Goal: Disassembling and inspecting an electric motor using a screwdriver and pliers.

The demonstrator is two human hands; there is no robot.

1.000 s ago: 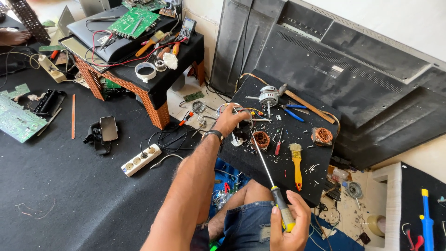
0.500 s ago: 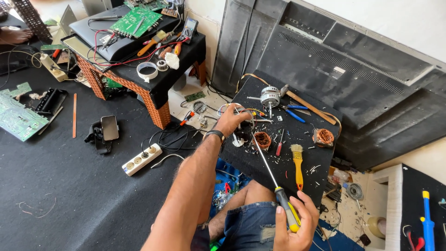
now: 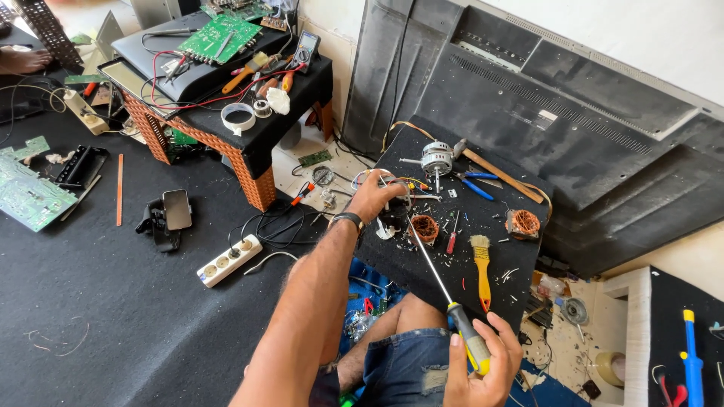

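Screwdriver [image 3: 441,290] tilted; motor part [image 3: 394,215] half-hidden.

two hands [image 3: 375,197], one long screwdriver [image 3: 445,298], two copper coils [image 3: 424,227], one yellow brush [image 3: 482,270], one power strip [image 3: 228,261]

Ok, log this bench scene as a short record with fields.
left hand: left hand grips a small dark part on the black board
right hand: right hand holds the long screwdriver, tip at the part
near the tip: copper coil, red-handled tool, yellow brush
further back: small motor, second coil
floor: white power strip
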